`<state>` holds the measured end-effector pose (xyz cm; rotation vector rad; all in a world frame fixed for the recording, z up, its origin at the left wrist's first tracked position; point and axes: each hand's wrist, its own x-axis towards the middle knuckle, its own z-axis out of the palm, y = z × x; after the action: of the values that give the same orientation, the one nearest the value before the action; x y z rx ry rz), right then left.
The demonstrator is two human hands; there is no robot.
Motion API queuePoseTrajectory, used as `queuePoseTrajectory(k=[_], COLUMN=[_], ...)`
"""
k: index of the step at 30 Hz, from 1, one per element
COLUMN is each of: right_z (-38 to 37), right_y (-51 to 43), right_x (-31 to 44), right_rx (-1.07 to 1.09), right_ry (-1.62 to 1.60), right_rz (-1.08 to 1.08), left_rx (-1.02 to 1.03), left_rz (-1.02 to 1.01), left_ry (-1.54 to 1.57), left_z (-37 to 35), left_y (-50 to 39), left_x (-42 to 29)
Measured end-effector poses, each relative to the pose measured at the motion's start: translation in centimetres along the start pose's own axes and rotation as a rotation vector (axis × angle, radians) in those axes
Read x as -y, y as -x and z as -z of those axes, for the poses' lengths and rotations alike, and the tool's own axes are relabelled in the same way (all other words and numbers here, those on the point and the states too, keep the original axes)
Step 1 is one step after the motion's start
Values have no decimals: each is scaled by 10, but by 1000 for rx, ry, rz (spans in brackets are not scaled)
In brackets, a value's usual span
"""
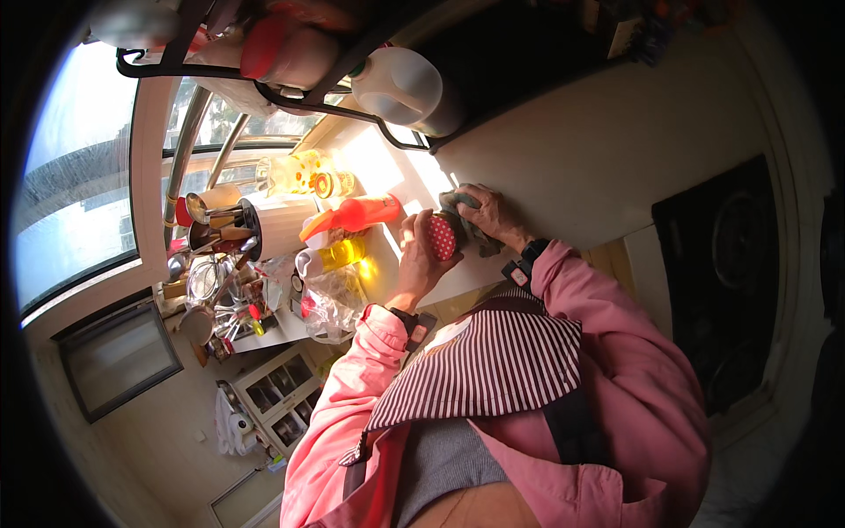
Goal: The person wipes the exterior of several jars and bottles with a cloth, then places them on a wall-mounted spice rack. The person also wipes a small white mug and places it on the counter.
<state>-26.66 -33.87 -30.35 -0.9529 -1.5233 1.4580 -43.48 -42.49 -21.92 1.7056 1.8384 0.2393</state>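
Observation:
A jar with a red, white-dotted lid [441, 238] is held at the counter by my left hand [420, 257], the fingers curled around its side. The lid faces up towards me, and the jar's body is mostly hidden below it. Just to the right, my right hand [492, 212] grips a grey-green cloth [460, 200]. Part of the cloth lies against the far side of the jar, and a darker end hangs below my palm. Both hands are over the pale countertop [554, 171], close together.
Left of my hands stand a red-orange bottle [370, 211], a bottle of yellow liquid [343, 253], a crumpled plastic bag [333, 303] and a white utensil holder [284, 224]. A black rack [317, 102] carrying a translucent jug [399, 86] overhangs the counter. A dark cooktop [719, 277] is at right.

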Motion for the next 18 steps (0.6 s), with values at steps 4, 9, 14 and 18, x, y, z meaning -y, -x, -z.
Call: queuePoseTrajectory(k=[4,9,14,18], right_z=[8,-8,7,8], right_y=[-10,-17,-20,-21], right_x=[2,16,9,9], right_rx=[-41,196,225,222], right_ry=[167,-236,188,-89], right_rz=[116,-43,-68,-76], left_rx=[-24,-192,-24,21], left_rz=[-133,33,-107,-244], left_ry=[-44,-51,-32,4], left_z=[18,-10,5,12], left_y=[7,8,8,7], left_x=[-2,-11,0,2])
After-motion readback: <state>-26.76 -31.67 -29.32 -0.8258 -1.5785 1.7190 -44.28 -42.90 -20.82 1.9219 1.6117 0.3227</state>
